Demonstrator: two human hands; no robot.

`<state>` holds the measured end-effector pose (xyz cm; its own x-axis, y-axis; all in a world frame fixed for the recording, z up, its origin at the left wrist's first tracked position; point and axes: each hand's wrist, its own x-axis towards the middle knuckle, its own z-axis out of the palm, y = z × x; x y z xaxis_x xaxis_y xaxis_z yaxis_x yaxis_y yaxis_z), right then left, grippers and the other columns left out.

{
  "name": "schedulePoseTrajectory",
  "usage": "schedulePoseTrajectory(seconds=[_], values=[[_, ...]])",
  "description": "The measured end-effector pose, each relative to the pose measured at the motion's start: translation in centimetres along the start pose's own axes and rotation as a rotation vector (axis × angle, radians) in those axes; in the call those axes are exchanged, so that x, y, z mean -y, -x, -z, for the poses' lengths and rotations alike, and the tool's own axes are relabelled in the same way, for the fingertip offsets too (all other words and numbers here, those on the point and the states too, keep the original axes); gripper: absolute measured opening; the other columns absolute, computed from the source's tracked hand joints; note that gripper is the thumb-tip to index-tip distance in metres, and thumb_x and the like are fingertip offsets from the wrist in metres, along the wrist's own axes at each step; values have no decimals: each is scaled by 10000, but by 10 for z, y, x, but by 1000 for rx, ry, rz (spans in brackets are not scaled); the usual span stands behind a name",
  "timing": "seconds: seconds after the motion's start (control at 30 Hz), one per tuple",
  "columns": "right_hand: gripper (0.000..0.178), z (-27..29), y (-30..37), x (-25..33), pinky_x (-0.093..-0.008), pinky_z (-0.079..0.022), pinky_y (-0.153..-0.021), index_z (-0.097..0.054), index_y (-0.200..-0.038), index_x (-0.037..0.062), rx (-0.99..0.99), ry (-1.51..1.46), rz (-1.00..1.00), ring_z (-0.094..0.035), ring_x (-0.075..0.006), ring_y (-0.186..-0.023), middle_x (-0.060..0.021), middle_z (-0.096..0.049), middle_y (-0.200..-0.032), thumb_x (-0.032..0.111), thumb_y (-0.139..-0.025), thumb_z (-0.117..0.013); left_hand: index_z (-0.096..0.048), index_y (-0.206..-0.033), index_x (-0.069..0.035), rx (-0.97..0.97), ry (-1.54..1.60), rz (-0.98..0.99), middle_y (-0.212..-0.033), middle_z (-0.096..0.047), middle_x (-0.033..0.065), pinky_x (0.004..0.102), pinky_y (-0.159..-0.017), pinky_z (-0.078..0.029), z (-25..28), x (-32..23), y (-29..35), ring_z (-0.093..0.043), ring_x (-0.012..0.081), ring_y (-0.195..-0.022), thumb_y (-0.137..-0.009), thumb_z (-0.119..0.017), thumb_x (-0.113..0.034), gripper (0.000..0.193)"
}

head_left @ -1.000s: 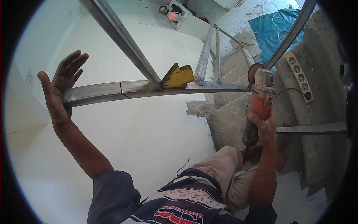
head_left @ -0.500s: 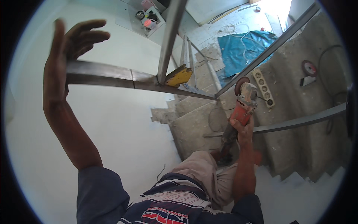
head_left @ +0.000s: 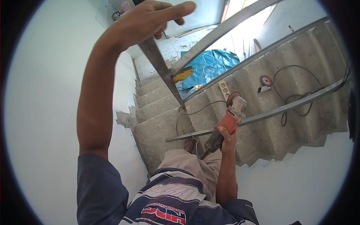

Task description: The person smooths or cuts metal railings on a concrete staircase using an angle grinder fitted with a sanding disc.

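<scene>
My right hand (head_left: 228, 139) is wrapped round the body of a red and grey angle grinder (head_left: 229, 119), whose brown disc (head_left: 233, 97) points up and away from me. My left hand (head_left: 144, 22) is raised at the upper left, its fingers stretched out above a grey metal post (head_left: 159, 62). Whether the palm touches the post is hidden. A yellow welding magnet or angle holder (head_left: 183, 74) sits at the joint where the post meets a slanted metal tube (head_left: 221, 32).
Concrete stairs (head_left: 258, 123) climb to the right, crossed by a long metal bar (head_left: 281, 111). On them lie a white power strip (head_left: 224, 89), a spare disc (head_left: 266, 81) and a loose black cable (head_left: 300, 69). Below spreads a blue tarp (head_left: 225, 58); a white wall (head_left: 48, 112) stands left.
The view has turned, shifting the frame and stairs leftward in the picture. My left hand has moved from the frame's left end toward the post. The grinder stays in my right hand.
</scene>
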<state>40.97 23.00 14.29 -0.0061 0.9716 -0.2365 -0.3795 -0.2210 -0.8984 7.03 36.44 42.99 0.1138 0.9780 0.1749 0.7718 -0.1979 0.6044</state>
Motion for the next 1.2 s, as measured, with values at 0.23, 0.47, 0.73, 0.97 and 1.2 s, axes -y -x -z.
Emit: schedulePoseTrajectory(seconds=[0.23,0.47,0.73,0.97,1.2], values=[[502,-11,15,-1,-363,-567,-753,-516,-1200,3,-66,104,-5,-682,-235,-818,-117,-645,-964,151,-803,-786,-759,-1071,9,28,36,210,-815,-539,116,436,-761,-453,12,-12,-2,-553,238,-771,-886,-332,-895,1016],[495,-20,43,-14,-352,-567,-752,-532,-1183,1,-177,170,61,-684,-224,-815,-109,-647,-967,162,-796,-797,-740,-1135,51,-10,110,305,-1009,-662,254,532,-896,-487,5,10,-6,-639,357,-962,-934,-269,-860,1045],[473,-28,86,-45,-349,-567,-745,-553,-1157,6,-347,149,122,-684,-220,-802,-99,-646,-948,171,-793,-805,-758,-1020,36,-32,85,3,-639,-440,20,378,-666,-432,-23,85,-55,-536,153,-632,-870,-379,-893,1014],[450,-39,103,-66,-340,-565,-672,-546,-1155,13,-474,185,154,-679,-213,-750,-84,-631,-917,147,-806,-797,-758,-1027,34,-37,-2,-115,-770,-630,117,407,-772,-505,-49,131,-103,-603,228,-707,-895,-607,-725,785],[512,-45,84,-86,-311,-539,-716,-521,-1262,29,-511,156,102,-655,-173,-778,-63,-638,-962,74,-823,-780,-763,-1020,38,-25,-98,-63,-783,-661,109,380,-727,-506,-68,137,-133,-604,210,-710,-919,-688,-572,623]])
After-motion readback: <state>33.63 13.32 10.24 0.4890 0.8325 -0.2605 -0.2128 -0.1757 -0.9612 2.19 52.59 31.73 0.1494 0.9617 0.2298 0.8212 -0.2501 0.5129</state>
